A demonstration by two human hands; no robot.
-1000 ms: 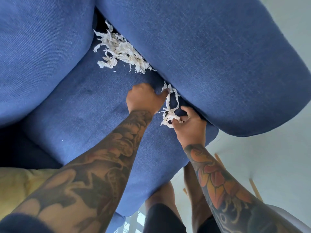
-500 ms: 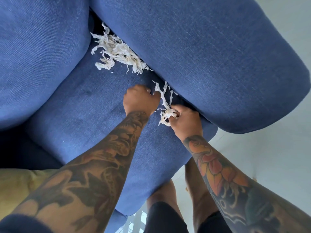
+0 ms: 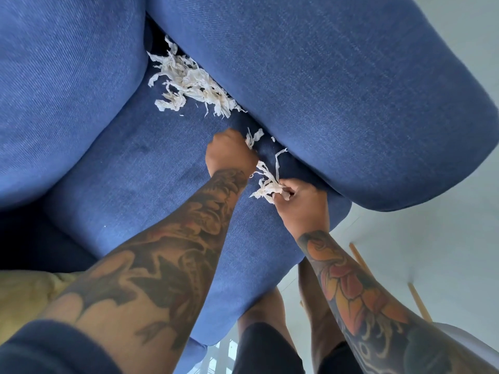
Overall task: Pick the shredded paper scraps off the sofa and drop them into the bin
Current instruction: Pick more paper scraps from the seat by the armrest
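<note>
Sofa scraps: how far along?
Nothing looks binned; no bin in view. In hand: the right hand pinches a bunch of shreds, and the left hand grips a few strands. Left: the big pile by the armrest, untouched.

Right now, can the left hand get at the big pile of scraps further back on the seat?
Probably yes. The left hand sits just short of the pile, with bare seat cushion between them, but it already grips scraps.

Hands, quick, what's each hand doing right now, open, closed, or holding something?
Left hand: closed, fingers curled round paper scraps.
Right hand: closed, pinching a bunch of paper strips.
</note>
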